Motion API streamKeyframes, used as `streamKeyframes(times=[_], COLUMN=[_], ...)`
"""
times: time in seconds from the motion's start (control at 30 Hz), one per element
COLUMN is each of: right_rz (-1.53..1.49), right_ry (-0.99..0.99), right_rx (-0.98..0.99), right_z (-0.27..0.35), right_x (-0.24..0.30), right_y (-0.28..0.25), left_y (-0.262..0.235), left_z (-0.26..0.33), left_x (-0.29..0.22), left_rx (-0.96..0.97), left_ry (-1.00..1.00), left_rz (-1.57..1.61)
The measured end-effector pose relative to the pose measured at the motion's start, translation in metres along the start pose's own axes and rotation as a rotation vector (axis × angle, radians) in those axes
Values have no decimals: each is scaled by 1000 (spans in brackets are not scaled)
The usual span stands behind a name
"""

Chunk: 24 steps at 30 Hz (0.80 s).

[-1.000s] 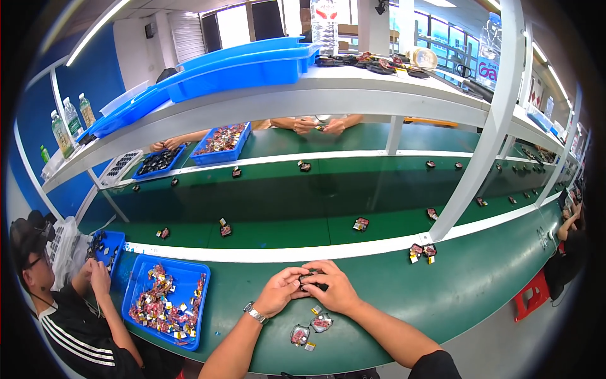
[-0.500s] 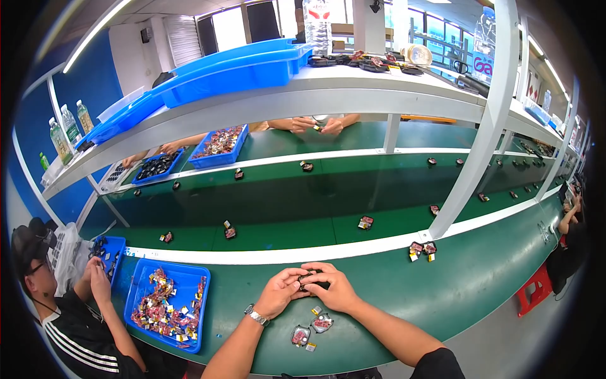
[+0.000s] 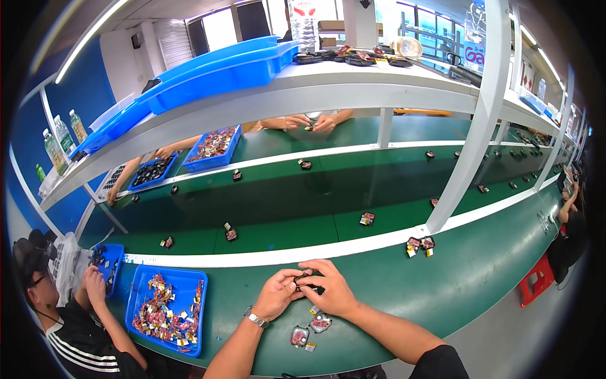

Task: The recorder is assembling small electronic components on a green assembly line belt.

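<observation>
My left hand and my right hand meet over the green table, both closed around a small black plastic casing. Fingers cover most of the casing, so its details are hidden. The right fingers lie over its top, while the left thumb and fingertips grip its near-left side. Just below my hands, two small dark-edged assemblies with reddish boards, one a left assembly and one a right assembly, rest on the table with white-and-yellow tabs beside them.
A blue tray of reddish circuit pieces stands at left, beside a seated co-worker. Two assemblies sit by the white rail. Beyond it, spaced assemblies lie on a green belt, under a shelf with a post.
My right fingers have shifted on the casing, which stays between both hands. Across the belt at far left, another person's hand has reached down toward the belt's edge. The view has shifted slightly.
</observation>
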State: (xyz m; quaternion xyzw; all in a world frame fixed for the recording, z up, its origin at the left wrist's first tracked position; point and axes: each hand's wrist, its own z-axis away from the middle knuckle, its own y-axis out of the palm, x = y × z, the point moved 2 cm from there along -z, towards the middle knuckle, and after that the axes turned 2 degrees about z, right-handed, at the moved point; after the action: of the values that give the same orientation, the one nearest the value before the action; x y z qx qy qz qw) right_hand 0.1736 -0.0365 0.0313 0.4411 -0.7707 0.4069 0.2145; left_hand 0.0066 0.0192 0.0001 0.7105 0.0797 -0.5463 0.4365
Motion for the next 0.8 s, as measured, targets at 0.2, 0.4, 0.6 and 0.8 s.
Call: streamKeyframes(times=[0.2, 0.4, 0.6, 0.8], right_rz=[-63, 11, 22, -64], right_ry=[11, -14, -35, -25], right_rx=[13, 15, -21, -6], right_z=[0, -4, -1, -2], right_x=[-2, 5, 2, -3], right_y=[0, 0, -1, 1], left_y=[-2, -3, 0, 0], left_z=[0, -1, 1, -2], left_x=[3, 2, 0, 4], left_rx=[6, -31, -19, -58], left_ry=[-5, 40, 22, -3], left_rz=[27, 8, 36, -5])
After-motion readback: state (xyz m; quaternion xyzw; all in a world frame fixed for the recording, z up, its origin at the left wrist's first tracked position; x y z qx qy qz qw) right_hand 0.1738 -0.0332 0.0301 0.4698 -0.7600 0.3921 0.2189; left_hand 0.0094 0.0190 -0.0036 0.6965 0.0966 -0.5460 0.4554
